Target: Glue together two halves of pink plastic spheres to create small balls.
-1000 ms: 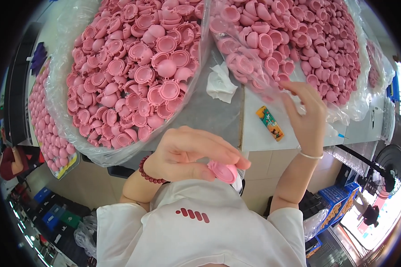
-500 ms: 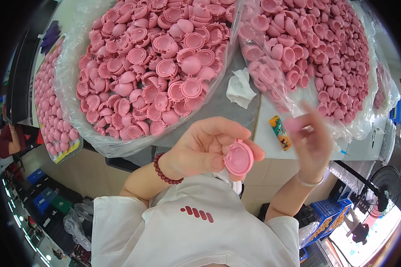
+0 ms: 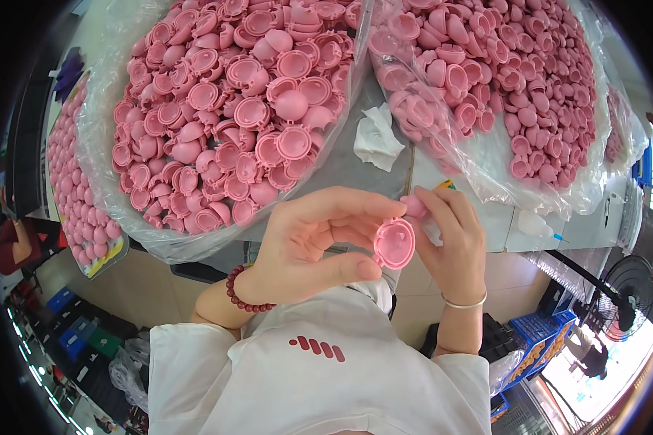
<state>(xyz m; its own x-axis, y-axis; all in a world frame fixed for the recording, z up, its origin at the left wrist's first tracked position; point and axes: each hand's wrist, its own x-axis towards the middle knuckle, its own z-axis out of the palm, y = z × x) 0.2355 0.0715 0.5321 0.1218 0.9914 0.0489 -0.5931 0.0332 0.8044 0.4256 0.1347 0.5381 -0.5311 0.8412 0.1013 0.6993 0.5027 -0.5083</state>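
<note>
In front of my chest, my left hand (image 3: 301, 250) pinches a round pink plastic shell (image 3: 395, 243) between thumb and fingertips. The shell's hollow side faces up towards me, and a small lug shows at its lower edge. Close beside it, my right hand (image 3: 453, 243) holds a smaller pink dome-shaped piece (image 3: 413, 206) with thumb and fingers. The dome sits at the shell's upper right; whether the two touch I cannot tell. Part of the dome is hidden by my right fingers.
A clear plastic bag (image 3: 159, 250) full of pink shells lies at the left. Pink domes (image 3: 551, 94) fill another bag at the right. Between them is crumpled white tissue (image 3: 379, 138). A tray of pink balls (image 3: 80, 196), a small bottle (image 3: 534, 223) and a fan (image 3: 624, 297) stand around.
My right hand has swung left and down with the pink dome, up to my left hand. The shell in my left hand has tilted and moved slightly up.
</note>
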